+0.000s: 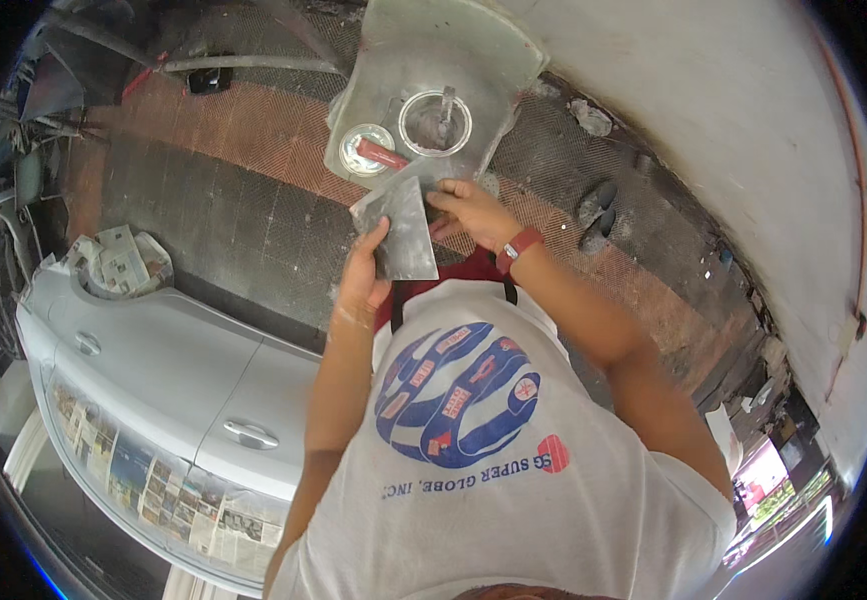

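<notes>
Plate: While the left hand bears it up, one flat gray plate hangs on the near side of the tub, a little to the tub's left.
Tub: one, round, standing on one pale worktop, with one tool inside at its far side (how deep it goes I cannot tell).
Lid and tube: one round lid just left of the tub; one red tube lies across it.
Left grip: closed on the plate's left part, thumb laid over the upper face, other fingers mostly hidden behind; the forearm rises nearly straight.
Right grip: the right hand is on the tub's near side, at the plate's right edge, fingers bent; how wide it is, or whether it has hold of anything, I cannot tell.
Right arm: elbow bent outward, forearm slanting inward, one red watch on the wrist.
Slippers: two dark slippers, right of the tub.
Car: one pale car, well left of the tub, two handles showing.
</notes>
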`<state>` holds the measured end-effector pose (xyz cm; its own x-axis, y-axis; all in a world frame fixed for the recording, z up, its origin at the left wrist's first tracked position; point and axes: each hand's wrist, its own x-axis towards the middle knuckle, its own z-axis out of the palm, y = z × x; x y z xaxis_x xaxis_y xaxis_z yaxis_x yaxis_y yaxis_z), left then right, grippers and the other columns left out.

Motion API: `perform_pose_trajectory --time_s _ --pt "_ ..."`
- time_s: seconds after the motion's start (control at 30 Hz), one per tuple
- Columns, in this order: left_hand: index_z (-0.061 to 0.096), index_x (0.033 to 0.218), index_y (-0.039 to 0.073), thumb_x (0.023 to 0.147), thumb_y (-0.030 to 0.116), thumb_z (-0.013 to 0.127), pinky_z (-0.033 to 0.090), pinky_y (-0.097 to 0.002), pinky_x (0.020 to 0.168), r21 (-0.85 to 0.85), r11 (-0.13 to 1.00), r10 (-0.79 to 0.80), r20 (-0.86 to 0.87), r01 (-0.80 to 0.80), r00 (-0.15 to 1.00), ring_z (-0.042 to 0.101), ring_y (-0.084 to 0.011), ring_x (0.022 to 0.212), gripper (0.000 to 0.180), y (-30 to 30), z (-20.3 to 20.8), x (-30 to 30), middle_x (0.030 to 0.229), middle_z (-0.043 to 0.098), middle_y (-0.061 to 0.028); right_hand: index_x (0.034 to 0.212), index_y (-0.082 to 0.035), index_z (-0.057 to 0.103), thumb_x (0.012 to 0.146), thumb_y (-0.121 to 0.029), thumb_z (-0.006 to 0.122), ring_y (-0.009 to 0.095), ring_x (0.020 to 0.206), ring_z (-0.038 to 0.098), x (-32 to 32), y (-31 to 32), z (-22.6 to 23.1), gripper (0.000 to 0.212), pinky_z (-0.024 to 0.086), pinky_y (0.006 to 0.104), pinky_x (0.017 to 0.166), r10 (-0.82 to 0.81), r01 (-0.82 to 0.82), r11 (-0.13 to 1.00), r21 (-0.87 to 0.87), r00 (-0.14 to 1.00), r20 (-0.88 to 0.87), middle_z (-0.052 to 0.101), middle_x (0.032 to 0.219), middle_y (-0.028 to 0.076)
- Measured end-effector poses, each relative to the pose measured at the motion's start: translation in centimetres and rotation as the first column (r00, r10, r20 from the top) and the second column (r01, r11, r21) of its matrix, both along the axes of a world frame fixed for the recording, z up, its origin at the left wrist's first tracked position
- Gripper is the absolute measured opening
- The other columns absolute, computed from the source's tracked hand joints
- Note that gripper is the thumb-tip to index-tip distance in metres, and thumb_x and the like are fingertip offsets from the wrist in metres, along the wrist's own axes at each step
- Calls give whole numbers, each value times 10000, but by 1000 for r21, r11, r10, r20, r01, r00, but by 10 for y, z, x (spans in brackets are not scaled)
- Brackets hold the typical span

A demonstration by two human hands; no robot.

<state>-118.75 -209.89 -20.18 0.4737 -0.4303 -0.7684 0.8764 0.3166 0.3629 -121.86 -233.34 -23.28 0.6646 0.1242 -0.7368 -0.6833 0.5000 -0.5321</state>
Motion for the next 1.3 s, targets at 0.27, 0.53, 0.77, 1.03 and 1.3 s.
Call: perform_pose_trajectory --time_s 0.27,0.53,0.77,1.03,1.3 --pt "576 1438 -9 1031 265 656 498 -451 1114 341 822 507 -77 -455 858 656 -308 1236 496 -42 -44 -24 1363 665 -137 1377 -11 608 925 -168 743 443 1276 608 109 -103 -169 497 501 482 1096 399 237 280 -930 853 337 607 1428 222" --pt "576 1423 -11 1055 254 593 521 -430 1083 195 705 694 8 -682 720 653 -296 1254 453 -44 -143 18 1342 673 -154 1220 -61 731 960 -192 695 388 1154 660 112 -91 -195 293 530 467 1012 610 -58 247 -967 785 109 705 1261 164" --pt "582 1410 -14 1045 241 600 515 -493 1098 -55 690 718 -80 -722 692 652 -344 1237 445 -76 -197 71 1352 665 -168 1087 -84 786 987 -179 658 351 1067 694 74 -81 -188 189 554 480 935 673 71 325 -943 683 284 763 1074 121" --pt "627 1393 24 1013 235 609 355 -657 1223 -77 684 702 -198 -725 684 580 -331 1318 435 -99 -225 91 1254 646 -169 1147 -83 768 972 -112 637 340 1105 695 82 -91 -181 221 576 461 923 657 105 273 -956 706 266 756 1170 100" --pt "524 1400 -31 1035 275 614 462 -589 1133 -103 739 647 -164 -666 744 569 -375 1354 484 -86 -249 88 1206 635 -208 1169 -72 761 889 -46 642 317 1146 685 70 -74 -204 305 582 438 948 764 63 208 -976 612 203 749 1193 86"
